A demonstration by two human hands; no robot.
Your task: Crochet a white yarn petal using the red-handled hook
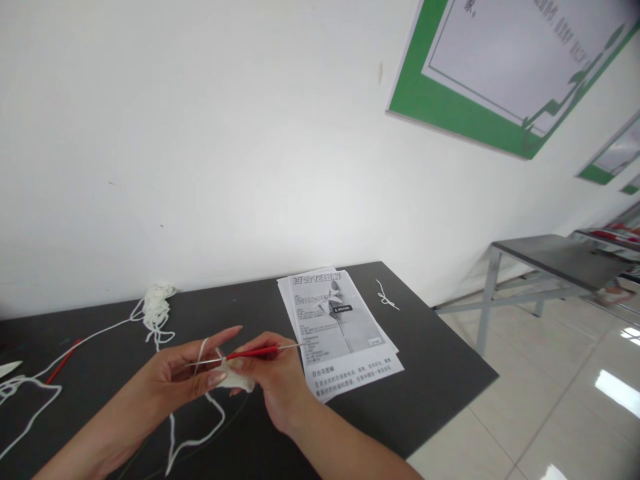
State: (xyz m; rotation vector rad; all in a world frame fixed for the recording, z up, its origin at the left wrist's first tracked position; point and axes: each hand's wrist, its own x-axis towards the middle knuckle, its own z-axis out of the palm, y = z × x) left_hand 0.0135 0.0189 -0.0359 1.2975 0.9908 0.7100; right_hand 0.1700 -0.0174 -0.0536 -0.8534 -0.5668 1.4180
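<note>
My right hand (280,380) grips a crochet hook (256,352) with a red handle and metal ends, held nearly level. Its left tip reaches the yarn by my left fingers. Between the two hands is a small white crochet piece (235,380), which my left hand (175,377) pinches between thumb and fingers. White yarn (203,348) loops over the raised left index finger, and a strand hangs below onto the table. Part of the crochet piece is hidden behind my fingers.
Printed pattern sheets (345,333) lie on the black table (430,373) beyond my right hand. A white yarn bundle (157,307) sits by the wall. A second red stick-like tool (64,360) and loose yarn are at left; a yarn scrap (385,297) is at right.
</note>
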